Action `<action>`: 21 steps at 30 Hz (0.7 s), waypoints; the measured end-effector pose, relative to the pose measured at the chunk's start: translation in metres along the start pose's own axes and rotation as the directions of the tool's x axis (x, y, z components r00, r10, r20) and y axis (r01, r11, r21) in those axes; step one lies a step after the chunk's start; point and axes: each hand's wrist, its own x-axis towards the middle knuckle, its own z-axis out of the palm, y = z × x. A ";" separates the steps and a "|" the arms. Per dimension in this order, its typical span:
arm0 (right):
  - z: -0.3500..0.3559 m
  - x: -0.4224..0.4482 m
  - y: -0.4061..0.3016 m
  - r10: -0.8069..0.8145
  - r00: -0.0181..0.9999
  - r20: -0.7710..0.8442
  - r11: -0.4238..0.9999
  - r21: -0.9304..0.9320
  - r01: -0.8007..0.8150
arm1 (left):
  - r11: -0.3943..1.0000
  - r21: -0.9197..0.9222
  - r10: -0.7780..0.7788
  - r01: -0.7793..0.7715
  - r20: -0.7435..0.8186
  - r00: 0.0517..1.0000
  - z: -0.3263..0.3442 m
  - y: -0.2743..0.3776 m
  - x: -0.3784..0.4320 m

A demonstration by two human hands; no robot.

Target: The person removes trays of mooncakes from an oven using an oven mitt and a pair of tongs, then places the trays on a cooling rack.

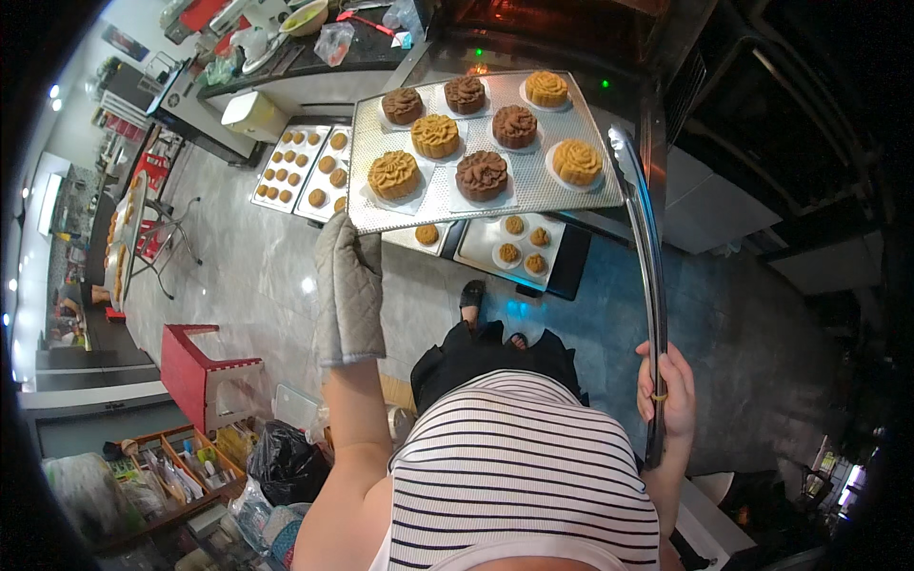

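My left hand (350,292) wears a grey quilted oven mitt and grips the near left corner of a perforated metal baking tray (528,196). Molded mooncakes stand on the tray on small white papers: several are dark brown, such as the mooncake (482,175) near the front edge, and several golden, such as the mooncake (577,162) at the right. In my right hand (668,389) is a pair of long metal tongs (646,250), pointing away from me. Their scalloped tips lie along the tray's right edge; whether they touch it I cannot tell.
Beyond the tray an oven (543,25) glows orange inside. Lower down are more trays of pastries (285,171) and another tray (471,250) near my feet. A red folding stool (189,378) stands to the left. Behind it is a round folding table (136,235) bearing pastries.
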 end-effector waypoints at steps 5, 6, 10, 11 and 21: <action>0.000 0.001 0.004 0.063 0.998 0.016 0.991 -0.123 -0.061 | 0.683 -0.658 -0.432 0.318 -0.013 0.902 0.012 0.009 -0.031; -0.001 0.000 0.005 0.070 0.998 0.011 0.989 -0.131 -0.067 | 0.781 -0.556 -0.373 0.284 -0.051 0.926 0.016 0.014 -0.032; -0.011 0.000 0.008 0.057 0.998 -0.027 0.993 -0.102 -0.060 | 0.944 0.320 0.120 -0.081 -0.104 0.987 0.016 0.016 -0.027; -0.016 0.000 0.009 0.043 0.998 -0.044 0.994 -0.101 -0.048 | 0.946 0.314 0.115 -0.079 -0.099 0.988 0.017 0.013 -0.027; -0.039 -0.013 0.031 0.089 0.996 0.003 0.995 -0.038 -0.089 | 0.992 -0.053 -0.123 0.118 -0.104 0.987 0.016 -0.003 -0.034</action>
